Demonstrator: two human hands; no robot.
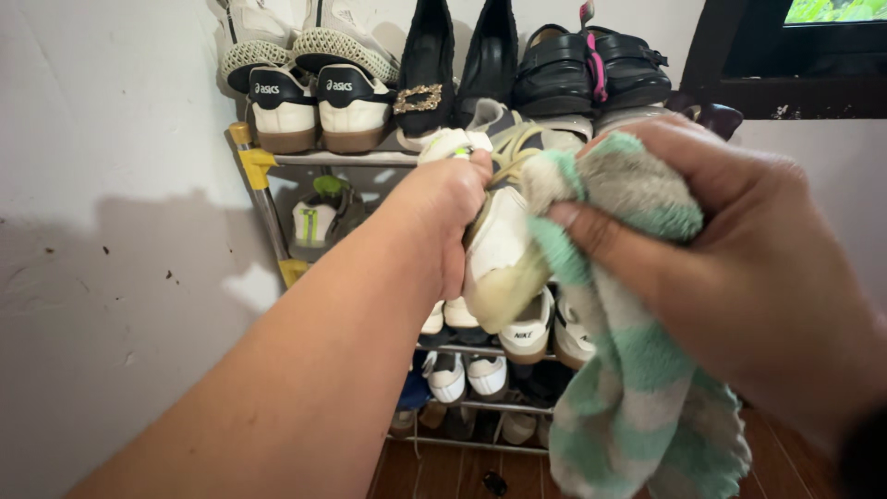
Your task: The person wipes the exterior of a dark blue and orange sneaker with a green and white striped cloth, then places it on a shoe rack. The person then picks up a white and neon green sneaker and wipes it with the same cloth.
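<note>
My left hand (446,208) is closed around a white and cream sneaker (499,254), holding it up in front of the shoe rack. My right hand (739,249) grips a green and grey striped cloth (637,379), bunched at the fingers and pressed against the side of the sneaker. The rest of the cloth hangs down to the lower right. Parts of the sneaker are hidden behind both hands.
A metal shoe rack (263,189) with yellow joints stands against a white wall and holds several pairs: white sneakers (319,106), black heels (457,60), black sandals (591,69) on top, more sneakers (467,374) below. Dark window frame (795,74) at upper right; wooden floor (443,471).
</note>
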